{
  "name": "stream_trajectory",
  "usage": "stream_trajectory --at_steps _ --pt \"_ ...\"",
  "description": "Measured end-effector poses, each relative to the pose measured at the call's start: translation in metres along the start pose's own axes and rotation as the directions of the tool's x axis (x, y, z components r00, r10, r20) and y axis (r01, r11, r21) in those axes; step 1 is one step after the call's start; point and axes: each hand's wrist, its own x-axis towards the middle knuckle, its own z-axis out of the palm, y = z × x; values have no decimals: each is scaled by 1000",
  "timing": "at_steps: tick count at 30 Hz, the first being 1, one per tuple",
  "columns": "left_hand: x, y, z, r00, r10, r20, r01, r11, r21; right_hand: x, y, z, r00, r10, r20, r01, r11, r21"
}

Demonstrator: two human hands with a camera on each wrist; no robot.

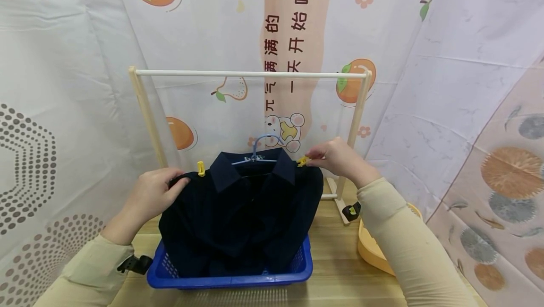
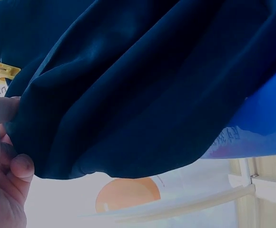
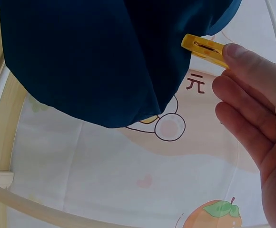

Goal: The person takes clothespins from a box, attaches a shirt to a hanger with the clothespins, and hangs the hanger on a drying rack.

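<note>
A dark navy collared shirt [image 1: 238,212] hangs on a light blue hanger [image 1: 256,149], its lower part bunched in a blue plastic basket [image 1: 229,281]. My left hand [image 1: 155,191] pinches the shirt's left shoulder between thumb and fingers. Close by, a yellow clothespin [image 1: 201,169] stands clipped on that shoulder. At the opposite shoulder my right hand [image 1: 337,158] pinches a second yellow clothespin [image 3: 205,50] between thumb and index finger. That clip's front end meets the cloth edge in the right wrist view.
Behind the shirt stands a rack with a white bar [image 1: 250,74] and wooden posts [image 1: 359,108]. An orange-yellow basket [image 1: 371,245] sits at the right, partly behind my right forearm. Patterned curtains [image 1: 204,28] enclose the wooden table [image 1: 329,269].
</note>
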Motion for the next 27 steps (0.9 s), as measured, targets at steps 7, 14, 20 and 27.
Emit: stream_trajectory --at_steps 7,14,20,27 --pt "0 0 1 1000 16 -7 -16 1000 2 2 0 3 1000 1 14 -1 1000 3" --pt "-2 -1 2 998 51 -37 -51 999 -16 3 -2 4 999 36 26 -37 999 37" --pt "-3 -2 2 997 60 -52 -61 998 -23 3 -2 4 999 44 30 -45 998 48" --pt "-4 -3 2 997 59 -51 -60 998 -21 2 -1 4 999 44 31 -47 995 83"
